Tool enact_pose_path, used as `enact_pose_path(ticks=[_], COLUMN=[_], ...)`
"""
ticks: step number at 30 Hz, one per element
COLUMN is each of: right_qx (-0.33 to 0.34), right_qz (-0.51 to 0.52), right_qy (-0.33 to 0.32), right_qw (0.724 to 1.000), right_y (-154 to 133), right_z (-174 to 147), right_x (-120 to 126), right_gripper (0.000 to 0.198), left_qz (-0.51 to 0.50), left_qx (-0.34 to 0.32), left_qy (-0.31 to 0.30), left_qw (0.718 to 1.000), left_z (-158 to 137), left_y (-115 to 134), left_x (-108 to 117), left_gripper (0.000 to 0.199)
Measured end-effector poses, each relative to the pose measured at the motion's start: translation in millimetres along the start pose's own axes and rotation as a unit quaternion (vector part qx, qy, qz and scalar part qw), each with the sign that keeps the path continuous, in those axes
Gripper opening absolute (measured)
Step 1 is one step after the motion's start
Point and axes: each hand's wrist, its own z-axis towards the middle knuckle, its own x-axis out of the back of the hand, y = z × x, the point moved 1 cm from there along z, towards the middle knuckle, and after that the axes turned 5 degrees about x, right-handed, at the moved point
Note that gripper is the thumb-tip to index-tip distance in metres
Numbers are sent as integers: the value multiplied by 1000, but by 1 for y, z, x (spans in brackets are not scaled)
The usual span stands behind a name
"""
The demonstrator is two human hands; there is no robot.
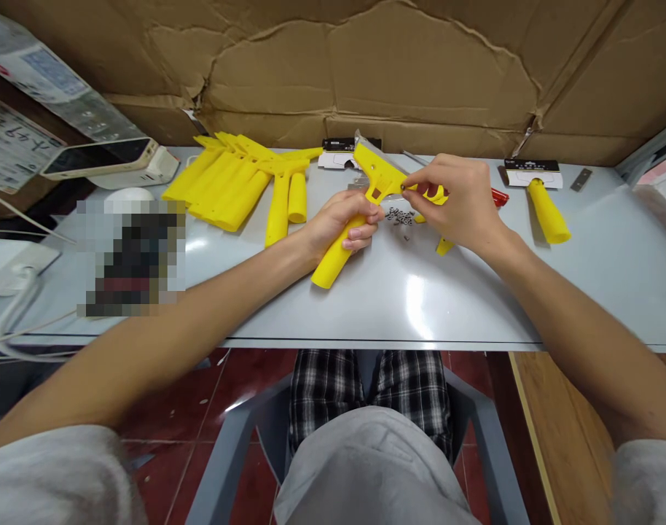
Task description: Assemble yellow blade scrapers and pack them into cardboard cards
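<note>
My left hand [347, 222] is wrapped round the handle of a yellow plastic scraper [333, 261], its wide head tilted up and away from me. A metal blade shows along the head's far edge. At the near corner of the head, the thumb and forefinger of my right hand [456, 200] pinch a small dark screw [404, 188]. Below the scraper head lies a loose heap of small screws [399, 216] on the grey table [360, 310]. Partly hidden behind my right hand are more yellow pieces [444, 246] and a red-handled tool [499, 197].
Several yellow scraper handles [224, 186] are piled at the left. At the right lie a scraper with a black-and-white card [548, 211] and a small metal blade [581, 179]. A phone [100, 157] rests at the far left. Cardboard [377, 73] walls off the table's back.
</note>
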Motion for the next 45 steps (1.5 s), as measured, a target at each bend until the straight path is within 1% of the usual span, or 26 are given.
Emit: enact_pose_path(ticks=[4,9,14,16,18,20,21,24,25,26,28,31,33,36,38,41,43,45], right_qx=[0,0,-4,-16,-38,-69,-89,-175,-198,-199,-237,-261,-266,-253,-246,-235,-216,-193], right_qz=[0,0,6,6,-10,-50,-81,-165,-183,-196,-209,-205,-181,-147,-141,-122,-108,-106], right_qy=[4,6,7,18,47,82,90,48,28,4,-28,-79,-111,-131,-124,-110,-99,-80], right_qw=[1000,1000,1000,1000,998,993,989,969,963,960,948,940,940,947,951,958,965,972], right_y=[1,0,-3,-2,5,18,28,65,78,91,111,128,133,140,150,171,182,186], right_z=[0,0,1,4,9,13,15,13,10,7,0,-4,-4,-3,-4,-8,-11,-12], right_x=[0,1,1,6,18,34,43,64,68,71,74,70,64,54,49,43,41,39], right_gripper=[22,22,24,26,26,21,19,14,18,24,38,50,48,34,27,22,22,25], left_qz=[8,46,37,17,-2,-18,-26,-46,-49,-50,-51,-58,-61,-57,-56,-58,-57,-56], left_qx=[0,-20,-10,-3,0,1,3,13,15,15,11,16,15,8,9,8,7,10], left_qy=[-3,-23,-12,-9,-5,6,14,39,44,46,46,37,27,18,22,30,29,28], left_qw=[1000,998,999,1000,1000,1000,1000,998,998,998,998,997,998,998,998,998,998,998], left_z=[0,-2,-2,-1,0,1,2,2,2,2,3,5,7,8,7,6,5,5], left_y=[-1,-2,-3,-3,-2,-1,-1,1,1,2,2,0,-1,-2,-3,-3,-3,-3], left_x=[2,2,1,2,4,5,5,3,2,2,2,5,7,9,9,9,8,8], left_gripper=[20,22,22,24,25,26,27,28,27,26,23,22,21,21,23,27,26,27])
